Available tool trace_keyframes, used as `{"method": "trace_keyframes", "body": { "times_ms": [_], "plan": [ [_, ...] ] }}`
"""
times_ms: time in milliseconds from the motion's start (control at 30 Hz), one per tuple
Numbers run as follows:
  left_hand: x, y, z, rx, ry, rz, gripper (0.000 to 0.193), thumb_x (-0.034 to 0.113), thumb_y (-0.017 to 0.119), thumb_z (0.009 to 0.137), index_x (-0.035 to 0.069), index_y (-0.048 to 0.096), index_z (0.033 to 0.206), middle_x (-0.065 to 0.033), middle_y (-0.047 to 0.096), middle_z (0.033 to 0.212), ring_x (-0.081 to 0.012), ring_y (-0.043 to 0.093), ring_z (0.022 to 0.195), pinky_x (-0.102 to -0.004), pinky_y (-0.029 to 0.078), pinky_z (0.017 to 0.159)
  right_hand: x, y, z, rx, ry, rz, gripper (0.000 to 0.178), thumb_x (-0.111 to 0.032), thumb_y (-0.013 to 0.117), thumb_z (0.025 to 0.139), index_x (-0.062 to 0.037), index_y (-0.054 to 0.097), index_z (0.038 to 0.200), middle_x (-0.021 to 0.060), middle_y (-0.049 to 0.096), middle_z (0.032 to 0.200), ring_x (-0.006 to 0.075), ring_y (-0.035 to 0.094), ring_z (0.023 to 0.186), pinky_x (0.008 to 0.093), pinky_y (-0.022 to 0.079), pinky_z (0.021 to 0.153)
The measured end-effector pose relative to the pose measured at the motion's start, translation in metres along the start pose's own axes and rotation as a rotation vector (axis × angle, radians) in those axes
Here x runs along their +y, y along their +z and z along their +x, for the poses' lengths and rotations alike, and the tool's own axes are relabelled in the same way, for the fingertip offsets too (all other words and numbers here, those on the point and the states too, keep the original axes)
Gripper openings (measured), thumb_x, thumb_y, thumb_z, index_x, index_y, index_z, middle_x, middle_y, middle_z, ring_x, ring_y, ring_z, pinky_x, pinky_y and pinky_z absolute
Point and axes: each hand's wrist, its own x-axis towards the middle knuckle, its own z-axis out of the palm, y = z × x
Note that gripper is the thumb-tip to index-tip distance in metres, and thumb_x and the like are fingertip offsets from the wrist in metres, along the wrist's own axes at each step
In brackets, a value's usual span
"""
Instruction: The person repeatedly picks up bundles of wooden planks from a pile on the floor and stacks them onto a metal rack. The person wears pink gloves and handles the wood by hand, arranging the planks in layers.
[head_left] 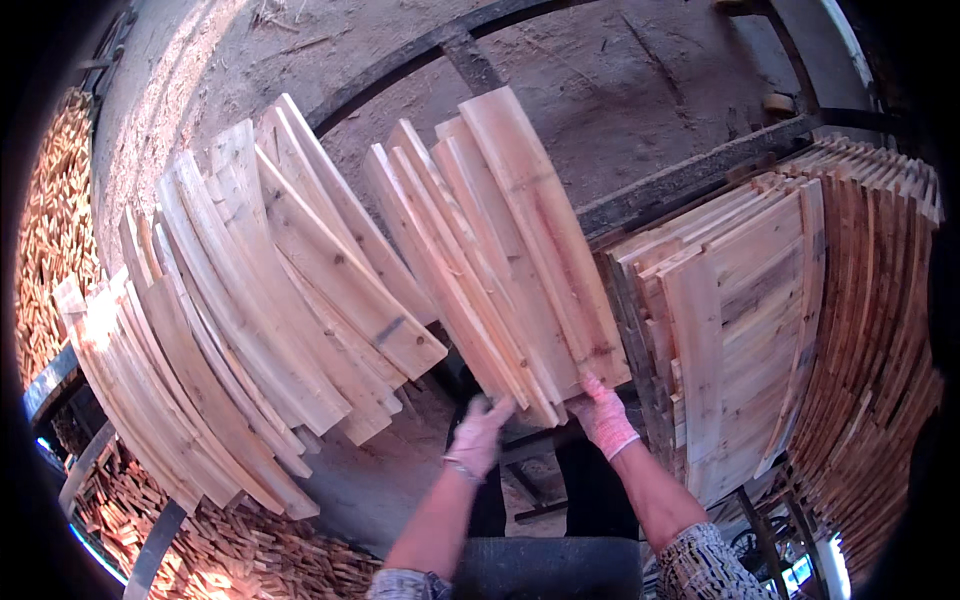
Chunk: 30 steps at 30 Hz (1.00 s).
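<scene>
In front of me a small bunch of pale wooden boards (500, 250) lies slanting away, their near ends toward my body. My right hand (605, 418), in a thin pinkish glove, is closed round the near end of the widest board on the right, thumb on top. At the bunch's near left corner is my left hand (478, 438), gloved too, touching or almost touching the board ends; its fingers are smeared by motion. To the left, a broad row of overlapping loose boards (270, 270) fans out at uneven lengths.
On the right stand a stack of flat jointed panels (745, 330) and a tall curved-looking stack of boards (870, 320). A dark metal frame (690, 180) runs behind the boards. Piles of small wood offcuts (60, 230) lie far left, with more at lower left. Dusty ground (590, 80) shows beyond.
</scene>
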Motion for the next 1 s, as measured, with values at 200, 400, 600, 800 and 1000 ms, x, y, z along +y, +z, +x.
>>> {"method": "trace_keyframes", "body": {
  "times_ms": [200,400,600,800,1000],
  "plan": [
    [0.043,-0.045,0.093,-0.369,0.227,-0.596,0.072,0.046,0.072,0.091,0.006,0.046,0.145,-0.0098,0.054,0.143,-0.0259,0.050,0.130,-0.0386,0.042,0.113,-0.006,-0.022,0.011,-0.289,0.023,-0.036,0.069,-0.039,0.072,0.091,-0.0172,0.041,0.149,0.0098,0.049,0.144,0.0275,0.049,0.129,0.0493,0.040,0.108],
    [0.035,-0.045,0.123,-0.356,0.142,-0.692,0.078,0.043,0.078,0.085,0.009,0.044,0.147,-0.0087,0.048,0.150,-0.0267,0.040,0.141,-0.0428,0.030,0.122,-0.050,-0.049,0.020,-0.311,0.004,0.109,0.080,-0.062,0.068,0.086,-0.0109,0.044,0.144,0.0072,0.053,0.138,0.0220,0.052,0.118,0.0408,0.041,0.105],
    [0.039,-0.051,0.128,-0.473,0.200,-0.562,0.084,0.051,0.075,0.086,0.013,0.039,0.150,-0.0092,0.042,0.154,-0.0284,0.039,0.141,-0.0459,0.032,0.120,-0.018,-0.017,0.122,-0.009,-0.185,0.103,0.083,-0.056,0.067,0.089,-0.0048,0.039,0.149,0.0142,0.051,0.145,0.0294,0.046,0.135,0.0463,0.035,0.114],
    [0.041,-0.052,0.121,-0.394,0.255,-0.615,0.088,0.047,0.084,0.076,0.011,0.046,0.146,-0.0113,0.047,0.150,-0.0318,0.043,0.138,-0.0520,0.033,0.119,-0.042,0.015,0.068,0.402,-0.244,-1.106,0.066,-0.046,0.061,0.095,-0.0072,0.045,0.145,0.0204,0.049,0.147,0.0349,0.046,0.137,0.0419,0.039,0.113],
    [0.049,-0.032,0.104,-0.411,0.343,-0.637,0.088,0.051,0.079,0.080,0.008,0.042,0.148,-0.0128,0.042,0.153,-0.0332,0.040,0.140,-0.0514,0.033,0.119,-0.100,0.057,0.080,-0.149,-0.817,-0.945,0.046,-0.018,0.046,0.101,-0.0047,0.045,0.145,0.0215,0.051,0.143,0.0366,0.049,0.133,0.0395,0.039,0.113]
  ]
}}
